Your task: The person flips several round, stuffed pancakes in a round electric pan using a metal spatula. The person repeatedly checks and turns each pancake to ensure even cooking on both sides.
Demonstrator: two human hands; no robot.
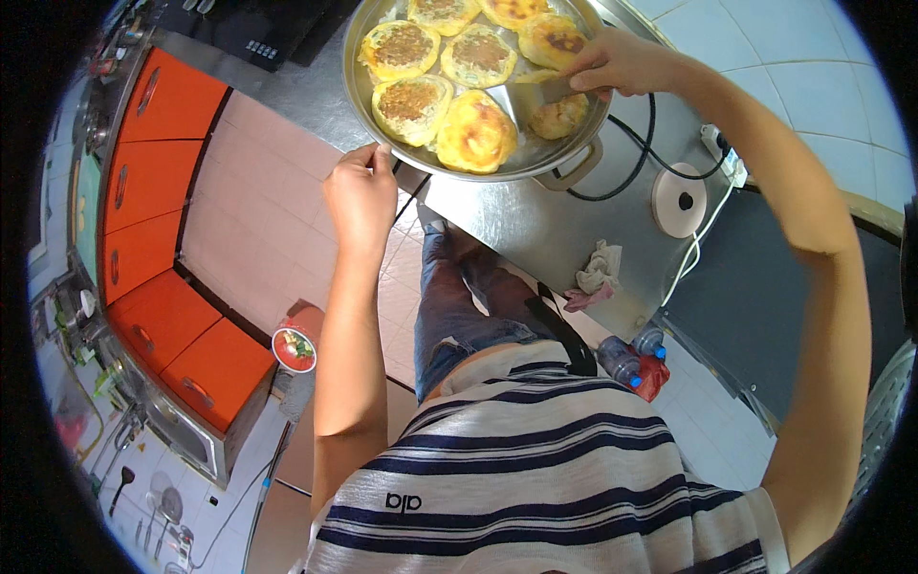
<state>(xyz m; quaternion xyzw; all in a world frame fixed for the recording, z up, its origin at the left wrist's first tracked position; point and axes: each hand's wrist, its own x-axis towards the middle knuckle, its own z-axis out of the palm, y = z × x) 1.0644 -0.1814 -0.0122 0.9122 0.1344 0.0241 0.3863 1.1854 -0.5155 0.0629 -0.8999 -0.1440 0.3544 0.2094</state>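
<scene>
A wide round metal pan (527,169) stands on the steel counter (495,215), holding several golden-brown stuffed flatbreads (477,133). My left hand (363,179) pinches the pan's near-left rim between thumb and fingers. Over the pan's right side, my right hand (620,63) grips a flat metal scraper (527,97). The scraper's blade reaches down among the breads, beside a smaller browned bread (559,117). One more bread, partly covered by the scraper and my fingers, shows only its edge. The pan's side handle (574,171) juts out toward me.
Black cable (609,195) loops beside the pan toward a power strip (724,154). A pale round lid (679,201) and a crumpled cloth (599,269) lie on the counter. A black cooktop (265,29) is at upper left; a bin (294,348) and water bottles (620,362) stand lower.
</scene>
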